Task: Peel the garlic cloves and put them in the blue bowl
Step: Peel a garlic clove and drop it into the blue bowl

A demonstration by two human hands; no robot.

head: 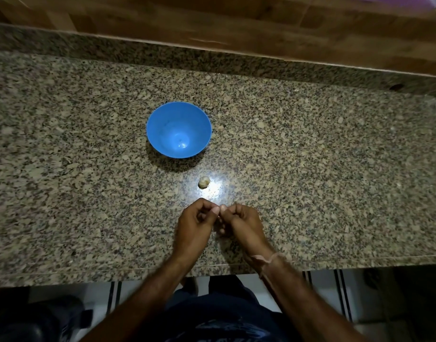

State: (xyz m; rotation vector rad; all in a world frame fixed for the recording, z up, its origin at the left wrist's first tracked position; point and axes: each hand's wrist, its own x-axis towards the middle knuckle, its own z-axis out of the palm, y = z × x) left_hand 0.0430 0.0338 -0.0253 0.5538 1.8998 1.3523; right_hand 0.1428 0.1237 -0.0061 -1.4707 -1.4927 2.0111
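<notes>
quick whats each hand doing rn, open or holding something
left hand: fingers curled, pinching a small pale bit, likely garlic
right hand: fingers curled, pinching the same bit

both forearms reach forward and converge; left hand [194,224] and right hand [245,224] meet, fingers curled, thumbs and forefingers pinching a small garlic clove [223,207] between them
</notes>
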